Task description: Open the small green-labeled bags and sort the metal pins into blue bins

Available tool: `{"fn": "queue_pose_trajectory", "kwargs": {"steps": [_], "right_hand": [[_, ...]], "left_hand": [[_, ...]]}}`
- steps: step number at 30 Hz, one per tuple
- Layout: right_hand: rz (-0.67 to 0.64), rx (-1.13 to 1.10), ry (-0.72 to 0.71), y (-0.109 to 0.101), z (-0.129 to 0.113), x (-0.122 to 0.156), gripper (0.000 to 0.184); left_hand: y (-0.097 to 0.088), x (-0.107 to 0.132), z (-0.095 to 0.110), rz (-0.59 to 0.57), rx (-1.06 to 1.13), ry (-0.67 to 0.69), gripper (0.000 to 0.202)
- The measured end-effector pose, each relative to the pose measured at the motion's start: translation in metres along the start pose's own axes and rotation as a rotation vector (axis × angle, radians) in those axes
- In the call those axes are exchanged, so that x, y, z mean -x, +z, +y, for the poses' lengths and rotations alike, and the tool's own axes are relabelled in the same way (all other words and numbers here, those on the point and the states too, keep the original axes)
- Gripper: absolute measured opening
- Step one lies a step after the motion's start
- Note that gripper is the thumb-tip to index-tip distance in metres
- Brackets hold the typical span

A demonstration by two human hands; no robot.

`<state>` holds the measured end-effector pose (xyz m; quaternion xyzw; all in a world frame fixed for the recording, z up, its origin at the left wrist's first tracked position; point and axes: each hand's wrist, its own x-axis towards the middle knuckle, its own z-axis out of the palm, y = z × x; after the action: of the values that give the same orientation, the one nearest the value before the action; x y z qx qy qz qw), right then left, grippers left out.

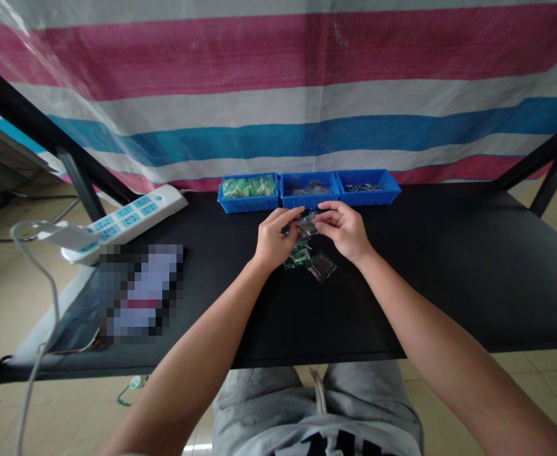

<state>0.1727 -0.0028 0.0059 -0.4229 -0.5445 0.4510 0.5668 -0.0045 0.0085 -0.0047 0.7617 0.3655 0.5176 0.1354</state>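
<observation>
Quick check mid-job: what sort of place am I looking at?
Likely a makeshift small-parts packing bench: black table with three blue bins of parts, striped tarp behind, left hand and right hand pinching a small clear bag.

One view, worn on the person's head, looks forward and down across the black table toward the striped tarp at the back. It sits close — forearms enter from the bottom corners, and the left hand and right hand, pinching a clear bag, land near centre frame — lap visible below.
</observation>
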Motion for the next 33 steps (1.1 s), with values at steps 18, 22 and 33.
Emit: {"fn": "queue_pose_trajectory", "kwargs": {"steps": [18,22,33], "right_hand": [[-0.071,0.132,-0.036,-0.003,-0.004,0.006,0.033],[-0.162,-0.003,0.034,-0.003,-0.005,0.008,0.028],[0.056,0.323,-0.148,-0.012,0.009,-0.007,0.042]], "left_hand": [[-0.002,0.000,-0.004,0.099,-0.134,0.023,0.011],[-0.001,0.000,-0.005,0.065,-0.137,0.049,0.011],[0.003,0.000,-0.005,-0.004,-0.128,-0.046,0.034]]}}
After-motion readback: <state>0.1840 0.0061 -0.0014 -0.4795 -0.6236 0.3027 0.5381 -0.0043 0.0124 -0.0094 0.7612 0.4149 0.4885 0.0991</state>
